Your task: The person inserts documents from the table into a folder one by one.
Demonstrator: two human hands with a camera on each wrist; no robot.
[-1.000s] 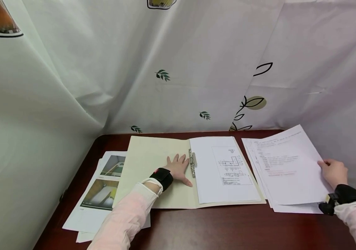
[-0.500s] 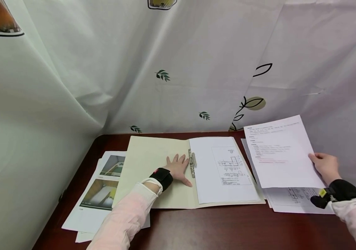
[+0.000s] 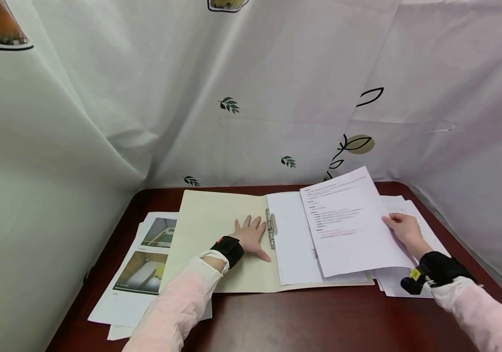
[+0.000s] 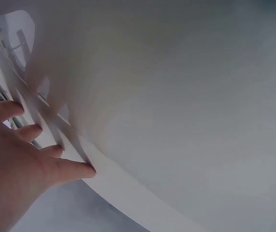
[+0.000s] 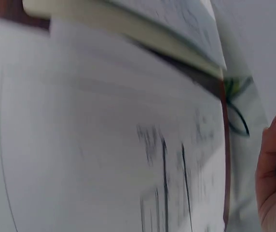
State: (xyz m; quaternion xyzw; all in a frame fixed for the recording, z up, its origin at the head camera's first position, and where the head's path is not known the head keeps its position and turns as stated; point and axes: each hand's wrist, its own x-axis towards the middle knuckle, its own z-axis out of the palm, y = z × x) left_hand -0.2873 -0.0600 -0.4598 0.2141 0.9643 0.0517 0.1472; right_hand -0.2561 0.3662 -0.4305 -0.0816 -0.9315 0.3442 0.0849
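Observation:
My left hand (image 3: 251,238) lies with spread fingers on the inner left cover of a cream file folder (image 3: 216,208), beside its metal clip (image 3: 271,229). The left wrist view shows those fingertips (image 4: 90,170) on the cover's surface. My right hand (image 3: 405,232) pinches the right edge of a printed sheet (image 3: 343,220) with black lines and some red text. That sheet is raised and tilted, overlapping the folder's right side. Beneath it, a white page with a drawing (image 3: 292,254) lies in the folder, partly hidden. In the right wrist view the hand (image 5: 272,169) holds the sheet's edge.
A stack of papers with drawings (image 3: 422,215) lies right of the folder, partly under the lifted sheet. Sheets with colour photos (image 3: 123,305) lie at the left, partly under the folder and left sleeve. A patterned white curtain (image 3: 251,137) hangs behind the dark red table (image 3: 304,318).
My right hand has lifted the printed sheet off the right stack and carried it left over the folder, uncovering drawings below. The left hand has stayed in place.

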